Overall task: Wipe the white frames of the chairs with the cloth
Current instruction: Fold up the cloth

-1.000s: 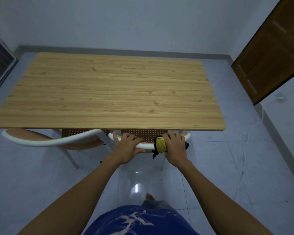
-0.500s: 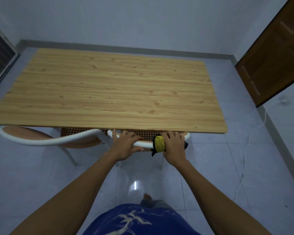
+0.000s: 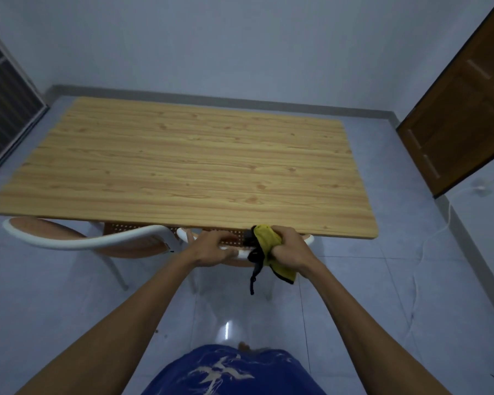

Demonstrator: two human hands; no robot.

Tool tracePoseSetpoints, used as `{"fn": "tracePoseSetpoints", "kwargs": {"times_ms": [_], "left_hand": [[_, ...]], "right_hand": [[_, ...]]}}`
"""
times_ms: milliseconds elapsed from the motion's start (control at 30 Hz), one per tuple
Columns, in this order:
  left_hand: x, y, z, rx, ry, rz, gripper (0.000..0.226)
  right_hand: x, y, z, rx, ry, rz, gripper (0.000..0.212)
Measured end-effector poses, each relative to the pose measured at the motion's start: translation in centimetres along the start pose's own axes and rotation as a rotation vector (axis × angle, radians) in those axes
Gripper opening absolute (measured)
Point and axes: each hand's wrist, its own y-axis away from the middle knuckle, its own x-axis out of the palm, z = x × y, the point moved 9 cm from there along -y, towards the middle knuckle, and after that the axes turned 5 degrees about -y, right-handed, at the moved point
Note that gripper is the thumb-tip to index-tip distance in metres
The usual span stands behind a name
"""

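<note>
your left hand point(image 3: 211, 248) gripped the white frame point(image 3: 241, 253) of the chair tucked at the counter's point(image 3: 183, 166) near edge; your right hand point(image 3: 288, 248) was closed on the yellow cloth point(image 3: 268, 246), just beside that frame.

Chairs: two, both tucked under the near edge — left chair point(image 3: 77, 240) and right chair point(image 3: 241, 253), each with a white frame and a brown perforated back.
Counter: one, wood-grain top point(image 3: 183, 166).
Cloths: one, yellow cloth point(image 3: 268, 246) with a black strap hanging off it.
Hands: two — left hand point(image 3: 211, 249) and right hand point(image 3: 290, 249), both at the right chair's top rail.
Doors: one, brown door point(image 3: 462, 115) at far right.
Cables: one, white cable point(image 3: 432, 238) trailing over the floor tiles.
Vent grilles: one, grille point(image 3: 3, 104) at far left.
</note>
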Motion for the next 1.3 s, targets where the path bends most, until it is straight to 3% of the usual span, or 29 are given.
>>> {"fn": "tracePoseSetpoints", "kwargs": {"times_ms": [133, 300, 433, 633, 767, 867, 967, 1067, 1200, 1300], "left_hand": [[-2.2, 0.7, -3.4, 0.05, 0.341, -0.159, 0.032], [-4.3, 1.7, -3.5, 0.032, 0.634, -0.288, 0.037], [-5.2, 2.5, -2.0, -0.014, 0.658, -0.346, 0.034], [-8.4, 3.6, 2.0, -0.119, 0.684, -0.501, 0.008], [-11.2, 3.2, 4.6, -0.159, 0.673, -0.587, 0.017], [-13.3, 2.0, 7.1, -0.172, 0.598, -0.59, 0.021], [-15.3, 0.4, 8.8, -0.174, 0.536, -0.541, 0.025], [-16.8, -1.3, 10.6, -0.186, 0.569, -0.462, 0.027], [-17.1, -3.0, 14.0, -0.244, 0.608, -0.32, 0.052], [-16.9, -4.2, 17.2, -0.292, 0.605, -0.323, 0.049]], "right_hand": [[0.3, -0.5, 2.3, 0.035, -0.208, -0.014, 0.035], [1.5, -1.7, 4.9, 0.017, -0.382, 0.077, 0.038], [2.7, -3.1, 6.0, -0.027, -0.309, 0.146, 0.038], [4.7, -5.6, 8.1, -0.111, -0.183, 0.219, 0.033], [6.6, -7.5, 9.3, -0.015, -0.357, 0.363, 0.031], [8.5, -9.7, 10.2, 0.037, -0.423, 0.389, 0.038], [10.2, -12.5, 10.5, 0.063, -0.293, 0.321, 0.048], [11.4, -16.0, 9.4, 0.143, -0.249, 0.202, 0.037], [13.0, -18.9, 8.3, 0.247, -0.326, 0.122, 0.021], [14.7, -20.4, 7.7, 0.302, -0.377, 0.112, 0.016]]}}
